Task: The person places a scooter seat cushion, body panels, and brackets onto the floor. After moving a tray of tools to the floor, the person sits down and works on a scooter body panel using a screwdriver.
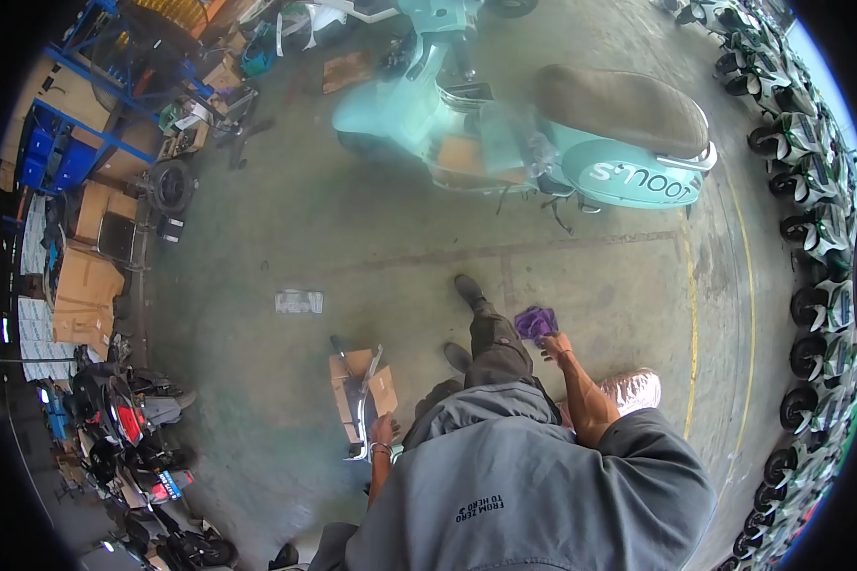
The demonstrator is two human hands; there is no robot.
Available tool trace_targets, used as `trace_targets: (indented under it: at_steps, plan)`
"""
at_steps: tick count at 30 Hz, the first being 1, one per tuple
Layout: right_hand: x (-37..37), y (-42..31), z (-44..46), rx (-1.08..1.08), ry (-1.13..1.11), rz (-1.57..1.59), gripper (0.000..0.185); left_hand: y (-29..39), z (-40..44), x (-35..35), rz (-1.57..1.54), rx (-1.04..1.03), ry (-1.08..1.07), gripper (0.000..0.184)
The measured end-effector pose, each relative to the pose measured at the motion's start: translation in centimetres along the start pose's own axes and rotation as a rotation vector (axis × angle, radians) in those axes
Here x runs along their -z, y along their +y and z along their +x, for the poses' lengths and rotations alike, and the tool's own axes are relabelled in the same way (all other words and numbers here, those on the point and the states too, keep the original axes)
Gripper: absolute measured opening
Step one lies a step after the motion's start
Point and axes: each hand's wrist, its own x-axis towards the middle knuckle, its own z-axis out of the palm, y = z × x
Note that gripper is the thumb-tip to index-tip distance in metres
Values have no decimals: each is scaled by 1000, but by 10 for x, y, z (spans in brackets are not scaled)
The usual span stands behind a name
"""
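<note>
My right hand (pixel 553 346) is closed at the edge of a crumpled purple cloth (pixel 536 323), which hangs or lies just beyond my fingers. My left hand (pixel 385 429) is low on the left, beside a metal frame (pixel 365 400) and an opened cardboard box (pixel 356 364). Its fingers are too small and partly hidden to tell whether they grip the frame. To the right of my right forearm is a shiny pinkish wrapped bundle (pixel 635 388).
A mint-green scooter (pixel 628 176) with a brown seat stands ahead. Parked motorcycles (pixel 814 228) line the right side. Shelving (pixel 114 143), cartons (pixel 86 295) and more motorcycles (pixel 129 414) are at left. A printed sheet (pixel 298 302) lies on the floor.
</note>
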Motion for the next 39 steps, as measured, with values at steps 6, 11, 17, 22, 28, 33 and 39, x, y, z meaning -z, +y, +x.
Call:
trace_targets:
  at_steps: [6, 11, 17, 22, 28, 33, 39]
  plan:
    - [-6, -3, 5, 37, -35, -49, 34, -47, -8, 15, -150, 148, 136, 32]
    - [-8, -9, 1, 6, -55, -71, 36, -43, -19, 3, -88, 120, 96, 34]
    - [-8, -18, -10, 55, -74, -56, 34, -32, -17, -12, -74, 20, 34, 37]
    - [-10, -26, -13, 54, -48, -114, 34, -18, -17, -12, -109, 38, 51, 37]
    - [-14, -28, -16, 68, -54, -121, 32, -30, -16, -3, -122, 53, 63, 35]
    - [-12, -14, -1, 49, -79, -139, 32, -29, -31, -5, -46, 55, 59, 33]
    - [-11, -25, -16, 76, -42, -237, 31, -53, 5, -5, 92, -106, -11, 36]
